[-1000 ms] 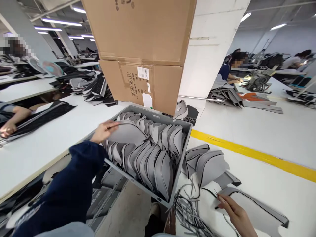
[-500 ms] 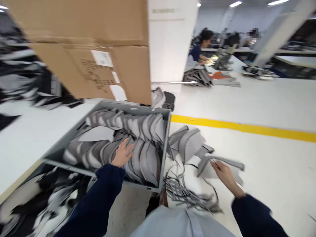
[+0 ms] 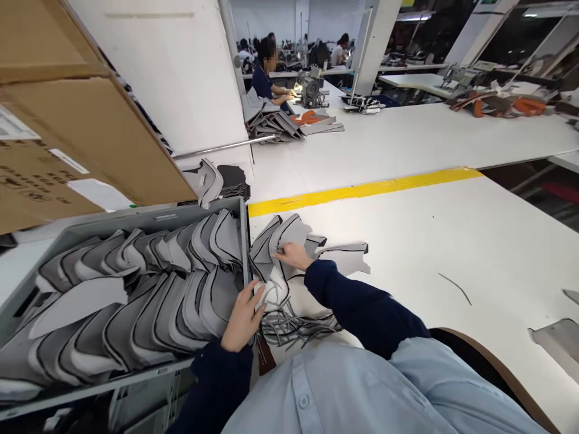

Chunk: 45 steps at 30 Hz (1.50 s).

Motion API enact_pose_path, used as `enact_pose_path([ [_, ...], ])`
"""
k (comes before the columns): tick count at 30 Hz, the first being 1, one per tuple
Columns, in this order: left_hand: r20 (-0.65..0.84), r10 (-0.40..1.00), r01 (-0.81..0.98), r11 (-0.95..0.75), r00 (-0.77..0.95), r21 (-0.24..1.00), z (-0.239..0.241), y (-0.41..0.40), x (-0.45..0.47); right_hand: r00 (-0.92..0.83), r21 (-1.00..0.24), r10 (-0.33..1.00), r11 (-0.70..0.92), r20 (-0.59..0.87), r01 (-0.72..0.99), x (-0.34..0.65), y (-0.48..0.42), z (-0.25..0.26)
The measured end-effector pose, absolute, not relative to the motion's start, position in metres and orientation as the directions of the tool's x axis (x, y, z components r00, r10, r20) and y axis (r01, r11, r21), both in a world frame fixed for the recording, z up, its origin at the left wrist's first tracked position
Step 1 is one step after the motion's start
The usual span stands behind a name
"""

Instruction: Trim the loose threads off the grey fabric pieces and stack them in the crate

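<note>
My right hand [image 3: 294, 256] has its fingers closed on the edge of a curved grey fabric piece [image 3: 292, 230] with dark edging, in a small pile on the white table. Another grey piece [image 3: 346, 259] lies just right of that hand. My left hand [image 3: 243, 316] is at the right wall of a grey plastic crate [image 3: 245, 241], fingers spread and holding nothing. Inside the crate, similar curved grey pieces [image 3: 217, 301] stand packed in two rows. A paler flat piece [image 3: 81, 304] lies on top of them. Below my right hand is a tangle of thin grey strips [image 3: 294, 328].
A large cardboard box [image 3: 90, 138] stands behind the crate, by a white pillar [image 3: 172, 66]. Yellow tape [image 3: 362, 191] crosses the table [image 3: 407, 241]. A loose strip [image 3: 455, 288] lies to the right. Further back, a person [image 3: 266, 72] works at a sewing machine [image 3: 312, 87].
The view has turned right. My right hand has moved left from the rightmost grey piece to the pile beside the crate. My left hand has moved from the crate's pieces to its right wall.
</note>
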State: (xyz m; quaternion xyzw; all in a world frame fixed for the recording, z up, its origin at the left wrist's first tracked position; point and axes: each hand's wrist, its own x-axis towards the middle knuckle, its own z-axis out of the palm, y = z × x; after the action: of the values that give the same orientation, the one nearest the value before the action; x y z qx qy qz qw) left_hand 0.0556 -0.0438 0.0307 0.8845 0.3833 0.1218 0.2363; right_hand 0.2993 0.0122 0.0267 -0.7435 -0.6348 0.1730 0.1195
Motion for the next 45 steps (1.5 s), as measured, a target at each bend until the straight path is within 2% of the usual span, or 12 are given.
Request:
enact_pose_path([
  [5,0.081,0.795,0.648,-0.544,0.601,0.533,0.049,-0.054,0.099,0.054,-0.421,0.998,-0.059,-0.024,0.905,0.276,0.004,0.039],
  [11,0.221,0.831,0.535,-0.508,0.511,0.675,0.09,-0.052,0.121,-0.23,-0.432,0.948,0.307,0.221,0.848,0.273,-0.068,0.078],
  [15,0.083,0.749,0.348,-0.4,0.658,0.848,0.127,-0.062,0.095,-0.309,-0.181,0.737,0.502,0.601,0.846,0.297,-0.107,0.112],
  [17,-0.013,0.652,0.302,-0.333,0.758,0.893,0.139,-0.068,0.079,-0.356,-0.113,0.714,0.518,0.602,0.848,0.306,-0.116,0.123],
  [19,-0.072,0.593,0.325,-0.333,0.802,0.885,0.143,-0.073,0.066,-0.461,-0.195,0.74,0.608,0.49,0.77,0.309,-0.12,0.126],
  [21,-0.066,0.645,0.419,-0.412,0.762,0.809,0.14,-0.077,0.058,-0.519,-0.407,0.76,0.649,0.391,0.643,0.305,-0.123,0.124],
  [24,0.004,0.75,0.525,-0.467,0.661,0.711,0.135,-0.084,0.051,-0.47,-0.739,0.849,0.475,0.243,0.478,0.292,-0.126,0.118],
  [28,-0.265,0.77,0.48,-0.061,0.58,0.875,0.138,-0.097,0.047,-0.447,-0.88,0.89,0.284,0.094,0.381,0.279,-0.13,0.117],
  [32,-0.537,0.764,0.322,0.439,0.357,0.839,0.142,-0.107,0.048,-0.329,-0.662,0.931,0.347,0.157,0.665,0.275,-0.139,0.126],
  [37,-0.658,0.751,0.141,0.647,0.05,0.749,0.142,-0.112,0.054,-0.385,-0.328,0.859,0.49,0.337,0.808,0.271,-0.15,0.135],
  [41,-0.778,0.583,0.053,0.792,0.234,0.609,0.145,-0.115,0.058,-0.412,-0.206,0.808,0.528,0.421,0.824,0.271,-0.151,0.135],
  [45,-0.794,0.517,-0.026,0.842,0.32,0.538,0.15,-0.118,0.062,-0.361,-0.287,0.839,0.493,0.407,0.822,0.272,-0.149,0.137],
])
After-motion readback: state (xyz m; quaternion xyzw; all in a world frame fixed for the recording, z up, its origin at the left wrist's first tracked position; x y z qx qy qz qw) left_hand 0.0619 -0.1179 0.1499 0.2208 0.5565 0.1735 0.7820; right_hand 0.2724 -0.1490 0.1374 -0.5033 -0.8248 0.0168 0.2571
